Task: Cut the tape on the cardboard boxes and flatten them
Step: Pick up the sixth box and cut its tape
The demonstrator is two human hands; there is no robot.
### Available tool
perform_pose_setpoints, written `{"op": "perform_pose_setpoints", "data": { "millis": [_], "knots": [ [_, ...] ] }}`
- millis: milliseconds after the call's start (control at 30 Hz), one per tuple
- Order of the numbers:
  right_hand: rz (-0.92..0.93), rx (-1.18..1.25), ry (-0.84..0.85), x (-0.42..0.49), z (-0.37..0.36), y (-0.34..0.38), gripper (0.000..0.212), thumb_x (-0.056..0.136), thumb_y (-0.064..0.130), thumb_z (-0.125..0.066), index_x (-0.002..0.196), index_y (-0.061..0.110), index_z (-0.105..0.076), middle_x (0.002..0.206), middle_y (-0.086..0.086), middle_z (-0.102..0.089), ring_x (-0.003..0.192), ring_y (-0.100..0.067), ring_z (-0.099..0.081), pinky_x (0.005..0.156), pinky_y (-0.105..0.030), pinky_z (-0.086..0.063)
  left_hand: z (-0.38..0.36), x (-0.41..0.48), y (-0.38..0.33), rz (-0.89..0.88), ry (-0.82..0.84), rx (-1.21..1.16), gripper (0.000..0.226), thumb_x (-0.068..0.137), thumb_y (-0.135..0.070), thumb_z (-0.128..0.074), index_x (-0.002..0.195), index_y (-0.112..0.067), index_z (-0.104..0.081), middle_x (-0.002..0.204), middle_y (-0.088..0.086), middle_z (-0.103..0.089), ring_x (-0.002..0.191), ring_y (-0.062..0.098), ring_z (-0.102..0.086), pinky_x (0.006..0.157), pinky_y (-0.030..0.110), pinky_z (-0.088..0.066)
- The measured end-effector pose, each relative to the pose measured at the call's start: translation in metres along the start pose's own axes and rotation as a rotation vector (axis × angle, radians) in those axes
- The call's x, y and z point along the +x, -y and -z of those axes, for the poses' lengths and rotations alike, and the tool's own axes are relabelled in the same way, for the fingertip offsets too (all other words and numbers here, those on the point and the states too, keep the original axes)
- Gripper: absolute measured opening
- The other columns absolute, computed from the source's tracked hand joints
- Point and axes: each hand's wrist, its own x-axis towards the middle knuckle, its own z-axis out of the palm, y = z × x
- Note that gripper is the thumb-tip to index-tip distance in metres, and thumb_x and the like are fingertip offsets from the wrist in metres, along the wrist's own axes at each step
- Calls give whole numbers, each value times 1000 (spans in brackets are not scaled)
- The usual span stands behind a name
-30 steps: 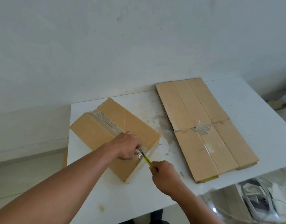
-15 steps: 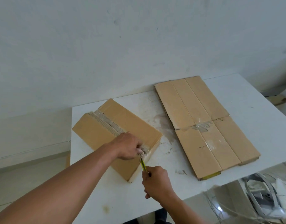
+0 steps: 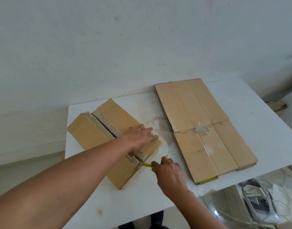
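A brown cardboard box (image 3: 92, 134) lies on the left of the white table (image 3: 158, 195), its top seam split open along the middle. My left hand (image 3: 140, 136) rests flat on the right flap near the box's near end, fingers straight. My right hand (image 3: 168, 172) grips a yellow-handled cutter (image 3: 147, 165) just off the box's near end, with the tip at the seam. A flattened cardboard box (image 3: 199, 126) lies on the right half of the table, with clear tape across its middle.
A pale wall stands close behind the table. Below the table's near right corner sit a white appliance (image 3: 257, 200) and loose white cables (image 3: 224, 215). A tan object (image 3: 279, 107) lies beyond the table's right edge.
My left hand has let go of the seam end and spread flat on the right flap. The seam now gapes open. My right hand with the cutter has drawn back towards me.
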Motion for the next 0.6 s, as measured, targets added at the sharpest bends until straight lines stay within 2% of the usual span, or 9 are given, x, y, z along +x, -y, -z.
{"op": "perform_pose_setpoints", "data": {
  "millis": [100,267,333,433,533,600],
  "knots": [
    [0,-15,-59,4,3,-14,29,105,31,-41,129,36,-56,102,3,-55,95,-20,-50,79,-34,-36,-3,-2,0,-9,18,-50,113,81,-3,-77,159,-39,-4,169,0,3,154,38,4,119,58,-26],
    [55,-14,-96,12,0,-23,33,99,21,-53,126,37,-60,98,4,-57,91,-20,-50,74,-34,-26,-4,-4,5,-1,52,-171,114,79,6,-73,159,-40,-6,169,-5,8,154,31,11,122,58,-16],
    [76,-28,-108,17,-2,-23,32,91,19,-64,117,37,-66,89,4,-57,83,-19,-50,72,-33,-29,-6,-5,5,-2,43,-198,115,78,11,-70,159,-40,-7,168,-6,7,154,29,12,122,58,-16],
    [119,-42,-104,23,-5,-24,33,86,15,-67,111,36,-67,87,4,-56,82,-19,-50,73,-35,-34,-13,-4,3,3,27,-228,116,77,15,-69,158,-41,-9,168,-7,7,154,27,14,122,59,-15],
    [105,-60,-119,30,-2,-29,36,91,13,-57,118,35,-64,94,2,-57,91,-21,-51,78,-36,-34,-12,-5,3,10,22,-250,117,74,17,-68,158,-41,-11,168,-9,8,154,26,14,123,59,-13],
    [9,-52,-103,36,6,-44,36,94,15,-48,121,36,-60,101,2,-57,100,-22,-52,80,-37,-32,-10,-8,4,13,35,-267,117,73,17,-68,158,-41,-12,168,-10,7,154,25,14,123,59,-13]
  ]
}}
